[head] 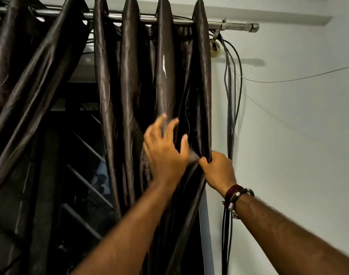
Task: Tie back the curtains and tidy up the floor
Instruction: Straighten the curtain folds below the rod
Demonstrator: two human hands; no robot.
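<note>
Dark satin curtain (pixel 163 76) hangs from rod (pixel 169 18), bunched; looks light, soft, slippery. Right hand (pixel 219 169) pinches its outer edge. Left hand (pixel 165 153), just beside, fingers spread wide on folds. Best gathered at that pinch.

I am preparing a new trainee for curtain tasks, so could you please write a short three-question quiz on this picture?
1. True or false: the right hand has a grip on the outer edge of the dark brown curtain.
2. The left hand is: A) holding the curtain rod; B) spread open against the curtain folds; C) pulling the black cables.
3. Fill in: the wrist with the bracelets belongs to the ___ arm.

Key: 1 true; 2 B; 3 right.
</note>
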